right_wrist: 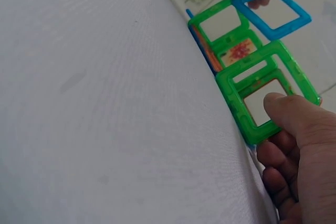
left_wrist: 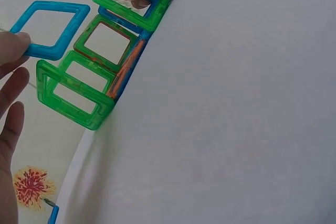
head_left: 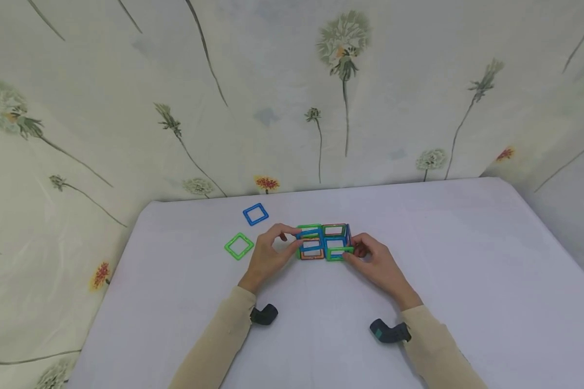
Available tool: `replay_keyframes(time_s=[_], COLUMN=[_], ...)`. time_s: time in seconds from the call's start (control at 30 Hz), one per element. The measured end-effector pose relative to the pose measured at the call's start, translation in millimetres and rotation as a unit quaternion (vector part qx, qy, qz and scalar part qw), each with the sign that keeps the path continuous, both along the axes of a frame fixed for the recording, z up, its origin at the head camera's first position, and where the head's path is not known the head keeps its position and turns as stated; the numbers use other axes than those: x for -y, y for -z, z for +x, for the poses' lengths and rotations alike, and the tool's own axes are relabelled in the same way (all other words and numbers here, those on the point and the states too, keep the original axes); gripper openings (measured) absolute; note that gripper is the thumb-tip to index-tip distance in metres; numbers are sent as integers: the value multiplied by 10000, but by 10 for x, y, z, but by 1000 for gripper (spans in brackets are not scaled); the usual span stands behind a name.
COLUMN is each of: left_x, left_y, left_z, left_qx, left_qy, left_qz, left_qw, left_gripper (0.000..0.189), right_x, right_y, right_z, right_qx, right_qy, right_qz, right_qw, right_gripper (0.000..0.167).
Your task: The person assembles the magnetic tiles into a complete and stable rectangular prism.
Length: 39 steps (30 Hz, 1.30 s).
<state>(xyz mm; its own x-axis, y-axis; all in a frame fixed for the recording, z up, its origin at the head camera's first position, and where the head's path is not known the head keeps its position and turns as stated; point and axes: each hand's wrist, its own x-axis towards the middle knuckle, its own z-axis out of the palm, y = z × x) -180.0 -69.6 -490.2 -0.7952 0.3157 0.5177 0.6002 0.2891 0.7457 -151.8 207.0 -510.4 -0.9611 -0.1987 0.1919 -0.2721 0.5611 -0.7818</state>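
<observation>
A low structure of see-through square magnetic tiles (head_left: 312, 256) in green, orange and blue stands on the white table, some tiles flat and others upright. Between thumb and fingertips, my left hand (head_left: 266, 259) pinches a blue square tile (left_wrist: 47, 51), tilted over the structure's left half. My right hand (head_left: 378, 265) grips the right end, its thumb pressed on the face of an upright green tile (right_wrist: 237, 111) and its other fingers curled behind. At the left end, another green tile (left_wrist: 73, 100) stands upright.
Left of the structure, a loose green square tile (head_left: 231, 253) lies flat on the white tabletop (head_left: 321, 335). Farther back lies a loose blue square tile (head_left: 247, 218). A flower-patterned cloth (head_left: 282, 140) hangs behind the table's back edge.
</observation>
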Motion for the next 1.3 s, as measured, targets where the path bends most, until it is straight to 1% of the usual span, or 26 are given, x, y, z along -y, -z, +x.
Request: replay_keyframes(time_s=[0.07,0.2,0.4,0.47,0.63,0.67,0.8,0.87,0.9,1.0,1.3], left_x=[0,-3,-8,-9,0,-2,4,1,6,10,29], left_y=[-4,2,29,34,31,-10,-24,-17,25,43,67], left_z=[6,6,-2,-4,-6,18,35,34,12,2,19], left_qx=[-23,-60,-312,-355,-333,-325,-343,-408,-426,-473,-343], left_qy=[45,40,-4,27,32,20,28,27,33,30,-177], left_qz=[13,9,-30,-34,-123,-138,-99,-95,-96,-159,-456], left_qw=[10000,10000,9995,9994,9994,9994,9994,9991,9990,9987,9982], left_gripper=[22,22,24,25,26,26,26,25,25,24,22], right_x=[2,4,5,1,-8,-4,12,15,15,11,19], right_y=[-1,-8,-16,-14,-14,-17,-32,-33,-36,-46,-41], right_z=[1,4,-1,-4,-10,-11,-13,-15,-16,-18,-20], right_qx=[1,-13,-69,-77,-44,-29,14,31,38,48,70], right_qy=[1,-9,-60,-46,-21,-26,-39,-28,-23,-6,-20], right_qz=[6,-10,-22,1,28,16,6,30,33,53,90], right_qw=[10000,10000,10000,10000,10000,10000,10000,10000,10000,10000,9999], right_gripper=[27,27,26,26,26,26,26,26,27,27,27])
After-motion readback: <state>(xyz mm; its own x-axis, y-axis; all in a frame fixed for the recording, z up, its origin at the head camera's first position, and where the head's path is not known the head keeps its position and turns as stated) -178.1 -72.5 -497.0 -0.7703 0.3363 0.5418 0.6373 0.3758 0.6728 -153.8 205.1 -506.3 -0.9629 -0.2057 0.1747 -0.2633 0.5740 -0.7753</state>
